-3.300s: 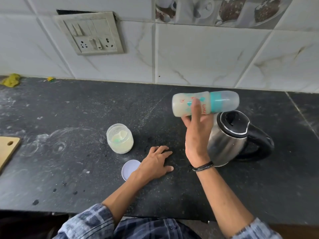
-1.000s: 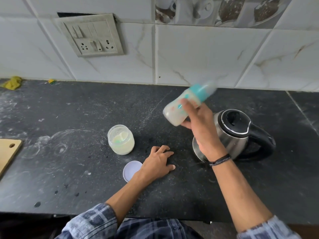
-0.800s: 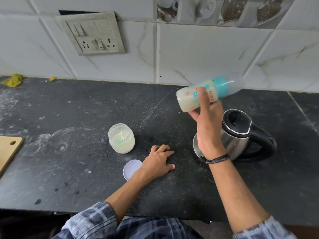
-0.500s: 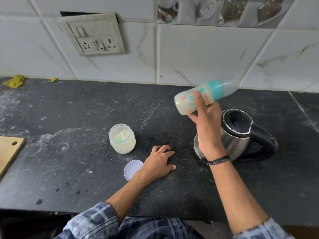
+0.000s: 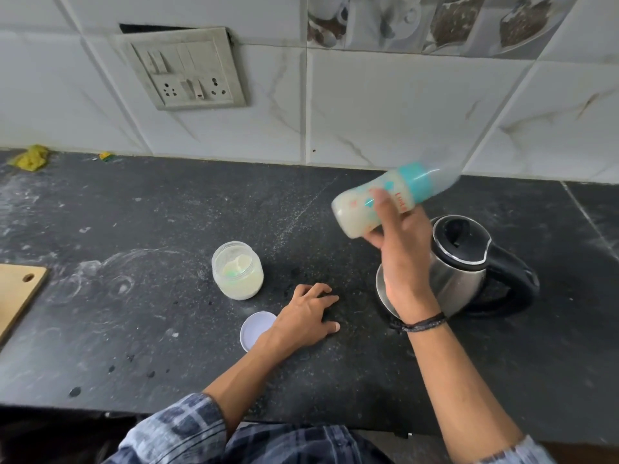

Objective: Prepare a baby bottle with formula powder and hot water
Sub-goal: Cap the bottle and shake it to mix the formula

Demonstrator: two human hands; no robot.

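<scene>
My right hand (image 5: 400, 242) grips a baby bottle (image 5: 358, 205) with a teal collar and clear cap, held nearly sideways in the air, cap end up to the right. Milky liquid fills the bottle, which looks motion-blurred. Just behind and below my hand stands a steel kettle (image 5: 469, 259) with a black lid and handle. My left hand (image 5: 306, 318) rests flat on the black counter, fingers spread, holding nothing. An open jar of formula powder (image 5: 237, 271) stands left of it, and the jar's white lid (image 5: 256, 329) lies by my left wrist.
A wooden board (image 5: 16, 296) lies at the counter's left edge. A yellow cloth (image 5: 30, 157) sits at the back left. A switch and socket panel (image 5: 187, 68) is on the tiled wall. Powder smears mark the dark counter (image 5: 134, 212).
My right hand keeps swinging the bottle back and forth; it now tilts cap-up and sits slightly lower than half a second ago. My left hand, jar and kettle have not moved.
</scene>
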